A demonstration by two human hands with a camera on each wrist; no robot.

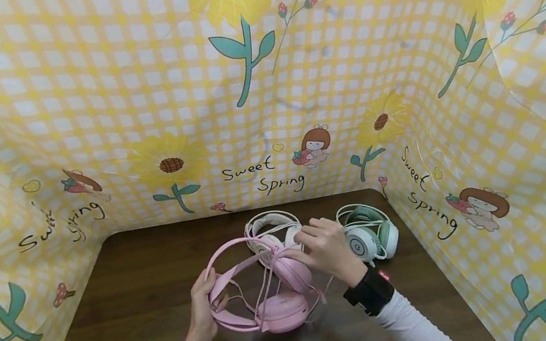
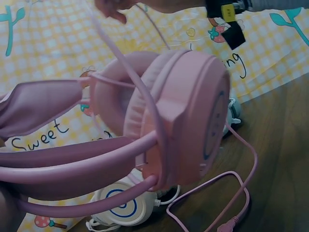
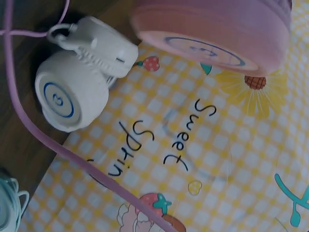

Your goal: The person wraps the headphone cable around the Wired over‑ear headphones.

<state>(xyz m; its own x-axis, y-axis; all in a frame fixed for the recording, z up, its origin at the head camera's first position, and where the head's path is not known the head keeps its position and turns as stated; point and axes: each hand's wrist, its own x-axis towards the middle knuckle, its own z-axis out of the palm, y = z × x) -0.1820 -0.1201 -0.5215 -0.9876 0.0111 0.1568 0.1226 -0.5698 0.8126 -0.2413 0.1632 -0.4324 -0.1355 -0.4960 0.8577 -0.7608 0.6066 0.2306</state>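
On the dark wooden table point(image 1: 140, 305), head view: pink headphones point(image 1: 269, 293), headband gripped in curled left hand point(image 1: 203, 305); right hand point(image 1: 323, 248) pinches pink cable point(image 1: 267, 276) above upper earcup; white headphones point(image 1: 273, 231) behind, green headphones point(image 1: 371, 232) to the right. Left wrist view: pink earcup close, cable trailing onto tabletop, white headset beneath. Right wrist view: pink earcup, white earcup, patterned backdrop point(image 3: 217, 145); hand itself unseen

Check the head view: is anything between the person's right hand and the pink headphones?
Nothing visible. The right hand already touches the pink headphones at the upper earcup, by their pink cable. The left hand holds the headband. The white headphones lie behind.
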